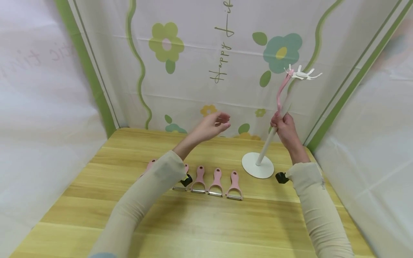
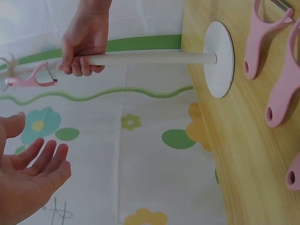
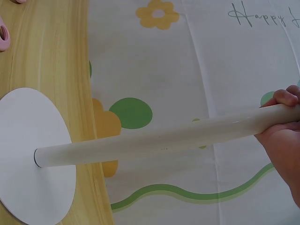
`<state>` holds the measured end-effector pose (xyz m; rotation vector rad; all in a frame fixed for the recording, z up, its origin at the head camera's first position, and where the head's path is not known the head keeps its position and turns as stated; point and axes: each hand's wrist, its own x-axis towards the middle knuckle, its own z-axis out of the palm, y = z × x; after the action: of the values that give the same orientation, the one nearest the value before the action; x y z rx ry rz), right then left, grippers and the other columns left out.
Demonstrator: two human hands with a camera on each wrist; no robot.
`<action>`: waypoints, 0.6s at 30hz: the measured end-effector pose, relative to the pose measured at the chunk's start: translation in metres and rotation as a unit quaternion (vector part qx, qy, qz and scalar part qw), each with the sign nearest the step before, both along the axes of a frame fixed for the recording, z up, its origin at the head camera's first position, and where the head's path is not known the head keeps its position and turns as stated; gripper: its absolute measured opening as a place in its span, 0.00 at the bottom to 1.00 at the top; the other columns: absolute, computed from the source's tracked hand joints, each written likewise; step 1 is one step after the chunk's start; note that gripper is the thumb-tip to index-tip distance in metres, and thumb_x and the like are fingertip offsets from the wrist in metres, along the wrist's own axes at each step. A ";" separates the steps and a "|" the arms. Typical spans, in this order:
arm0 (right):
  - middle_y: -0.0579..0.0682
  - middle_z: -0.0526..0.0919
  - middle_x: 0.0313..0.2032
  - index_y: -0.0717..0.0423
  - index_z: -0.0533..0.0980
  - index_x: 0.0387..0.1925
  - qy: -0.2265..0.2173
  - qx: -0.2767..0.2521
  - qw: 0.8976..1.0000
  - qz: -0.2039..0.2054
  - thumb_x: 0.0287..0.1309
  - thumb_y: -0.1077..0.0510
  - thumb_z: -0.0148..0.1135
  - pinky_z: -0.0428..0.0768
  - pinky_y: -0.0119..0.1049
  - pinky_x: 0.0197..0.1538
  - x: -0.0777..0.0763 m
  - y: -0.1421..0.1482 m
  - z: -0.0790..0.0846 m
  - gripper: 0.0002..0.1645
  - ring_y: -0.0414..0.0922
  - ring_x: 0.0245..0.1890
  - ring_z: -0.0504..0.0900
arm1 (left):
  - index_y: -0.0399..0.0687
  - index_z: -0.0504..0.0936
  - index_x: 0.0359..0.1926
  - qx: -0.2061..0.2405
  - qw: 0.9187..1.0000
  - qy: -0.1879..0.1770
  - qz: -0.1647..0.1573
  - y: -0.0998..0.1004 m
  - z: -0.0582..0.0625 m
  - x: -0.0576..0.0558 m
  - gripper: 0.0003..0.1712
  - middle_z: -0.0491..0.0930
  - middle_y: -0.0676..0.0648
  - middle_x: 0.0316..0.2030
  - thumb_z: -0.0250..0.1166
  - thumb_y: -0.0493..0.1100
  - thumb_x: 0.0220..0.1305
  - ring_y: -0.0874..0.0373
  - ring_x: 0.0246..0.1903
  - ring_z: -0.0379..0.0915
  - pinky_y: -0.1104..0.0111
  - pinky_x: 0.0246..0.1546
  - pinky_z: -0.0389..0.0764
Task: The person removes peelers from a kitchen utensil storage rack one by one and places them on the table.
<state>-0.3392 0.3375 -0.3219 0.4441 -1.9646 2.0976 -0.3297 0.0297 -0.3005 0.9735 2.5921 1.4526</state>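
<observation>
My right hand [image 1: 285,129] grips the pole of a white hook stand [image 1: 266,146], whose round base is on the table. A pink peeler [image 1: 281,91] hangs from one of the hooks at the stand's top, its bladed end downward in the left wrist view. To the left of the pole, my left hand [image 1: 210,127] is held in the air with its fingers loosely bent and nothing in them. Pink Y-shaped peelers [image 1: 217,175] lie in a row on the table, handles pointing away; my left forearm partly covers those at the left.
The wooden table [image 1: 206,225] carries the stand at its right back. A white cloth [image 1: 200,82] with flowers and lettering hangs behind it. White cloth also stands at both sides. A black device [image 1: 281,177] sits at the right wrist.
</observation>
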 end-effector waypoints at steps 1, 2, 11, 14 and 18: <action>0.43 0.65 0.26 0.56 0.63 0.35 0.000 -0.001 1.000 0.000 0.76 0.58 0.46 0.66 0.26 0.32 0.000 0.000 0.000 0.09 0.38 0.27 0.62 | 0.40 0.71 0.65 0.000 1.000 0.003 -0.003 0.003 0.002 -0.001 0.24 0.76 0.42 0.62 0.58 0.46 0.74 0.50 0.64 0.72 0.62 0.65 0.75; 0.43 0.65 0.26 0.56 0.63 0.35 0.000 -0.004 1.000 0.004 0.76 0.58 0.45 0.66 0.26 0.33 0.000 0.000 0.000 0.09 0.38 0.27 0.62 | 0.40 0.71 0.65 0.001 1.000 0.005 -0.007 0.005 0.003 -0.001 0.24 0.76 0.42 0.62 0.58 0.46 0.74 0.50 0.64 0.72 0.62 0.65 0.75; 0.43 0.65 0.26 0.55 0.64 0.35 -0.002 0.003 1.000 -0.006 0.75 0.60 0.46 0.67 0.26 0.33 0.003 -0.002 0.002 0.08 0.38 0.27 0.62 | 0.38 0.72 0.65 0.003 0.999 0.025 -0.028 0.030 0.019 -0.006 0.24 0.77 0.40 0.61 0.59 0.45 0.74 0.51 0.63 0.73 0.66 0.63 0.76; 0.43 0.65 0.26 0.55 0.63 0.35 -0.004 0.003 1.000 -0.004 0.76 0.61 0.45 0.67 0.26 0.33 0.003 -0.002 0.003 0.08 0.38 0.27 0.62 | 0.38 0.72 0.64 0.010 0.999 0.030 -0.033 0.040 0.026 -0.007 0.24 0.77 0.41 0.61 0.59 0.45 0.74 0.51 0.62 0.74 0.68 0.63 0.76; 0.43 0.65 0.26 0.56 0.63 0.35 -0.005 0.007 1.000 -0.010 0.76 0.60 0.45 0.67 0.26 0.33 0.002 -0.001 0.002 0.08 0.38 0.27 0.62 | 0.40 0.72 0.65 0.016 0.999 0.031 -0.040 0.054 0.038 -0.010 0.24 0.77 0.42 0.62 0.58 0.46 0.74 0.52 0.63 0.74 0.68 0.62 0.77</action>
<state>-0.3372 0.3367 -0.3194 0.4161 -1.9831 2.0787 -0.3394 0.0837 -0.2628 1.1303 2.5452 1.4735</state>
